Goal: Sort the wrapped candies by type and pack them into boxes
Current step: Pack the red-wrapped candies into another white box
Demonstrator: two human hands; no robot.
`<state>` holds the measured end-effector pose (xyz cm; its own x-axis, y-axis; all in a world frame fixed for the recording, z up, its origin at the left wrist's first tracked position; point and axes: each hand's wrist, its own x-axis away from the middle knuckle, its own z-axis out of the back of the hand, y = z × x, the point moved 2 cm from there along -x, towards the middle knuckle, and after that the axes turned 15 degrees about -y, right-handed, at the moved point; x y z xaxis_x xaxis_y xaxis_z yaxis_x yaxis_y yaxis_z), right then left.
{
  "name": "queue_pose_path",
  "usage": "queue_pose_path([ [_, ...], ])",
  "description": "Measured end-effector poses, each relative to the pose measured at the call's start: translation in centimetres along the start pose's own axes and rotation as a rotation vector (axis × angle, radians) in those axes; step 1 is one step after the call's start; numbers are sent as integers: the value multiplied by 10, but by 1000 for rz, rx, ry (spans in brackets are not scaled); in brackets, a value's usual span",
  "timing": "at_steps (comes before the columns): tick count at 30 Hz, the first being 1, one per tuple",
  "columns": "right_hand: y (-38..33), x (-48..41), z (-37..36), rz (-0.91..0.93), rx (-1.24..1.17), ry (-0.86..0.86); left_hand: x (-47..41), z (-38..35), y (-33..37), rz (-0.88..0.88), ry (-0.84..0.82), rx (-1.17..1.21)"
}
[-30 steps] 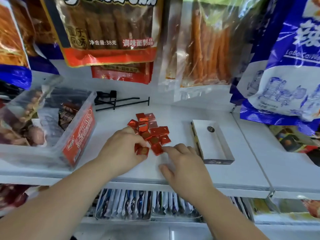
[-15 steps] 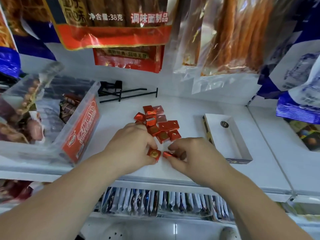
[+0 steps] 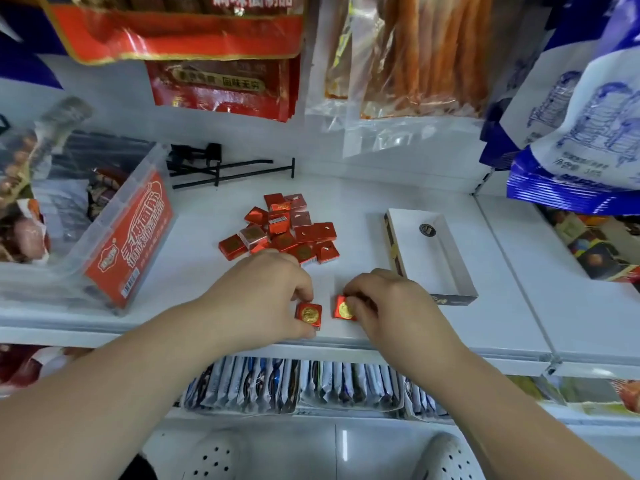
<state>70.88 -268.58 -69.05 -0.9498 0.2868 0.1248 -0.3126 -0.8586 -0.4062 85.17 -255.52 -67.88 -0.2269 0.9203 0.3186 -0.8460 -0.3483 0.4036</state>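
Note:
A pile of several red foil-wrapped square candies point(image 3: 284, 230) lies in the middle of the white shelf point(image 3: 374, 188). My left hand point(image 3: 266, 292) pinches one red candy with a gold emblem point(image 3: 309, 314) near the shelf's front edge. Just to its right, my right hand point(image 3: 388, 303) pinches a second red candy with a gold emblem point(image 3: 343, 308). The two candies sit side by side, a small gap between them. An open white box point(image 3: 446, 244), with nothing in it but a round sticker, lies right of the pile, close to my right hand.
A clear plastic bin with a red label point(image 3: 128, 237) holding snacks stands at the left. Black wire hooks point(image 3: 221, 168) lie behind the pile. Snack bags hang above. A shelf divider point(image 3: 509, 271) runs at the right. Packets fill the lower shelf point(image 3: 294, 386).
Both hands drew back from the pile toward the shelf's front edge, each bringing one candy. The candies now lie emblem-up side by side.

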Motion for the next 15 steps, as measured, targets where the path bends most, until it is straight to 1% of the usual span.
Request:
queue_pose_path([
  [5,2,8,7,8,29,-31,1,-2,-4,-40,-32,64],
  [9,4,13,15,2,48,-201,-3,-2,-3,-59,-38,99],
  [10,5,14,16,-4,63,-218,-4,-2,-3,-63,-38,103],
  [15,5,9,12,30,60,-161,-8,-1,-1,-34,-40,118],
])
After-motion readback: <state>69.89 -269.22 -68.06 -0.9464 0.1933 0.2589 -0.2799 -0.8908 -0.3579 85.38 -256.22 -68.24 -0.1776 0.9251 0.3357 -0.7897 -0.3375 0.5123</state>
